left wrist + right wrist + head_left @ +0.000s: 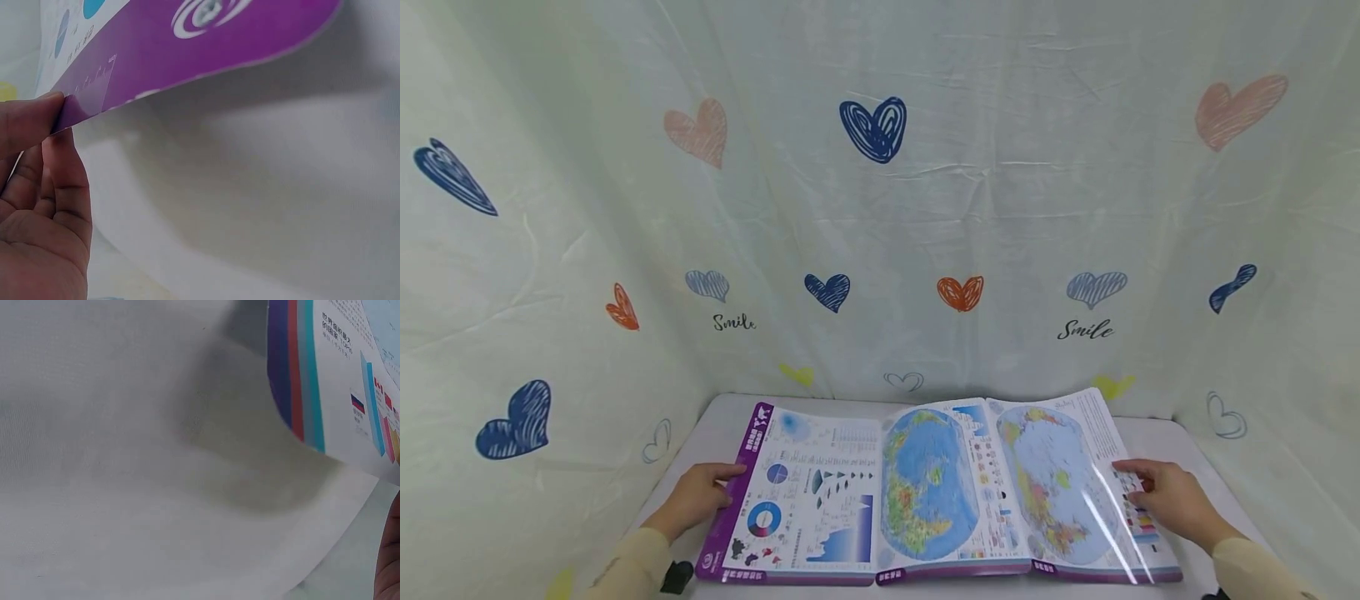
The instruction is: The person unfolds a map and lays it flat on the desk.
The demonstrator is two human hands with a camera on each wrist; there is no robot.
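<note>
A glossy folding world map lies spread in three panels with creases between them. Its left panel carries charts and a purple border, and the other two show coloured world maps. My left hand pinches the purple left edge; in the left wrist view the thumb is on the printed face and a finger is behind, with that edge lifted off the table. My right hand holds the right edge, its fingertips over the print. Only a sliver of that hand shows in the right wrist view, beside a raised striped corner.
The map rests on a white table with rounded corners. A pale curtain printed with hearts and "Smile" hangs behind and along both sides. Near my left sleeve is a small dark object.
</note>
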